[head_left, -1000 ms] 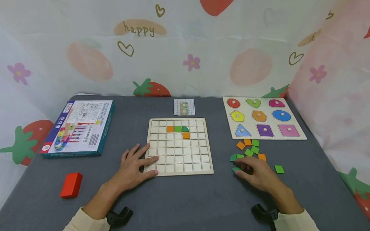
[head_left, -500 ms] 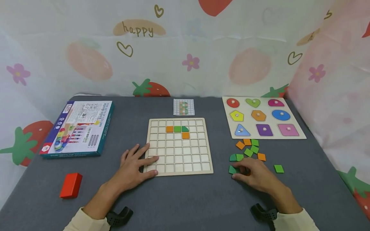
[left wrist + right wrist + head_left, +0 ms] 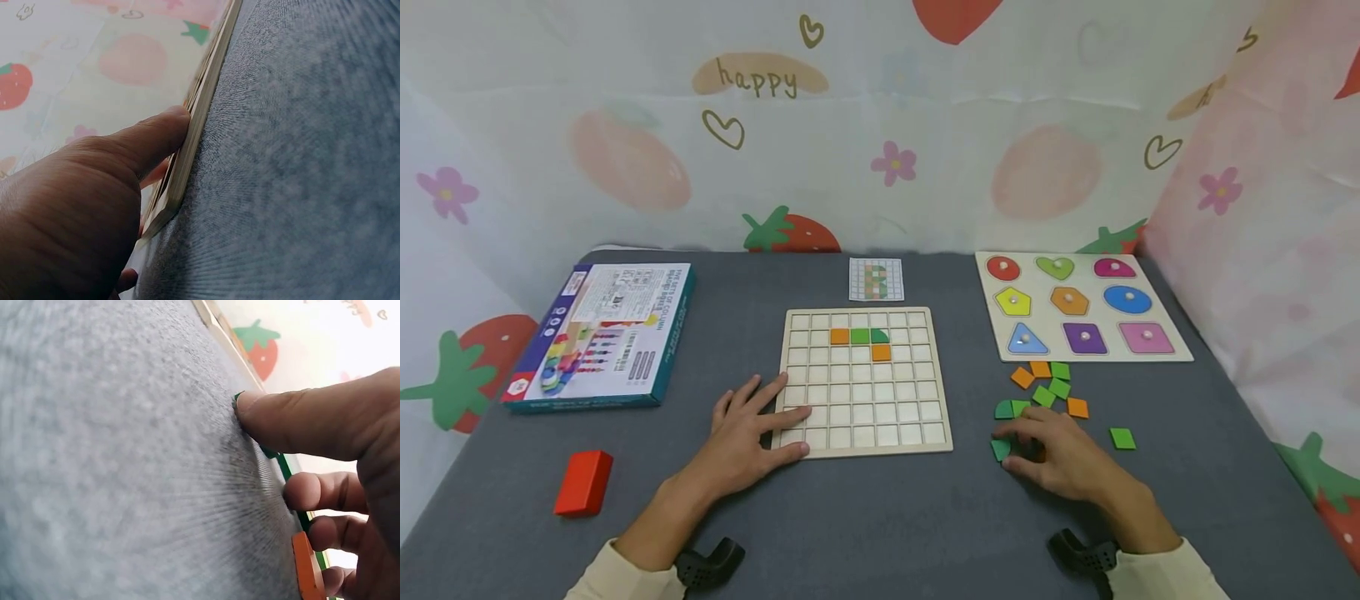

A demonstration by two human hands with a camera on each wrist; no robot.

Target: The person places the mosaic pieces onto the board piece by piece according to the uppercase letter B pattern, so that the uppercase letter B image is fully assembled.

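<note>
Pinching a thin green tile (image 3: 1001, 451), and it looks fiddly
Right hand (image 3: 1063, 454) has thumb and index finger curled at its edges, on the near side of the loose tiles (image 3: 1043, 395), well apart from the board (image 3: 863, 392). Can't tell how firm that grip is; the thumb blocks the index fingertip in the wrist view. If they've only caught an edge, it could pop loose. An orange tile (image 3: 306, 565) sits by the other curled fingers, mostly covered from above, so those knuckles might drag it or scatter its neighbors. Left hand (image 3: 752, 421) rests on the board, fingers spread; leaning harder could shift it. Card (image 3: 876, 279) at the back's too tiny to make out properly.
</note>
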